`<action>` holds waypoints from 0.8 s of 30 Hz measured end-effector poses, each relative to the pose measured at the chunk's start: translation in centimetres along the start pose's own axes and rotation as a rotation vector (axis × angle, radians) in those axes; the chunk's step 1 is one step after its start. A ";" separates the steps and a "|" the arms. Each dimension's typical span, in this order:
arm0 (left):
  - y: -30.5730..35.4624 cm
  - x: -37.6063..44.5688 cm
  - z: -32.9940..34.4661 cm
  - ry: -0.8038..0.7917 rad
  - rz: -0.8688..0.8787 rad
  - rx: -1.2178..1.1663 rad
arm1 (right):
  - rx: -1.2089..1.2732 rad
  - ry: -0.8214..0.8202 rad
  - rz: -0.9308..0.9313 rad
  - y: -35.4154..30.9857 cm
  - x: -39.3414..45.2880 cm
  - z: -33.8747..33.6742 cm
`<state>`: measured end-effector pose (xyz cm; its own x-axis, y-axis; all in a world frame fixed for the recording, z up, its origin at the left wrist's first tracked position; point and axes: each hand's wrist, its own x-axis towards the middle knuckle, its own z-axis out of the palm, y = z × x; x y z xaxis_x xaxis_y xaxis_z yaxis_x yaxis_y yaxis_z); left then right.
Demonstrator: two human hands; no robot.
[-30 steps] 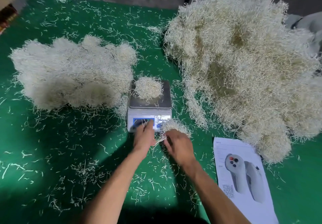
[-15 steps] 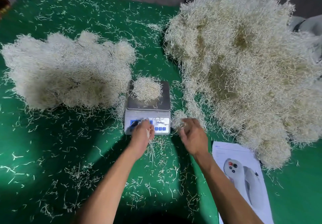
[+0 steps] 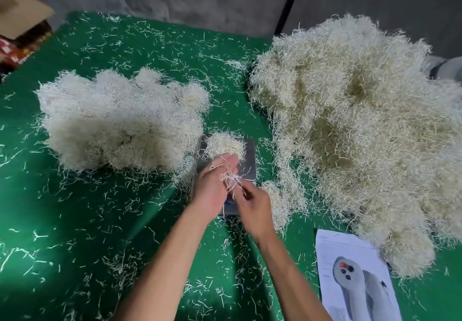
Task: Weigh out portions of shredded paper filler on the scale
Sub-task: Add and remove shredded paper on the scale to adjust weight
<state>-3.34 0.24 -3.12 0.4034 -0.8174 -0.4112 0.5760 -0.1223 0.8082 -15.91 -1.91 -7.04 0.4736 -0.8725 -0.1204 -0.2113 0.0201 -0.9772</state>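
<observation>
A small grey scale (image 3: 248, 161) stands at the table's middle with a round tuft of shredded paper (image 3: 224, 143) on its plate. My left hand (image 3: 213, 183) lies stretched over the front of the scale, fingers straight, with a few loose strands (image 3: 231, 182) lying across them. My right hand (image 3: 252, 204) is close against it from the right and pinches those strands. Both hands hide the scale's display.
A huge pile of shredded paper (image 3: 362, 133) fills the right side, and a smaller heap (image 3: 117, 125) lies to the left. A small clump (image 3: 275, 195) sits beside the scale. A printed sheet (image 3: 355, 278) lies front right, a cardboard box (image 3: 20, 13) far left. Stray strands litter the green cover (image 3: 100, 220).
Both hands rose from the table in front of the scale to above its front. My right hand left the small clump beside the scale and now pinches strands on my left hand.
</observation>
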 end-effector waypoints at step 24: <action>0.1 0.2 -6.8 0.206 0.031 -0.104 | -0.888 -0.040 -0.165 -7.2 11.4 -2.2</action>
<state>1.65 3.87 -6.03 0.5525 -0.6863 -0.4730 0.6271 -0.0316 0.7783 -10.90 -13.10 -0.99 0.5821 -0.8130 -0.0131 -0.7128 -0.5024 -0.4895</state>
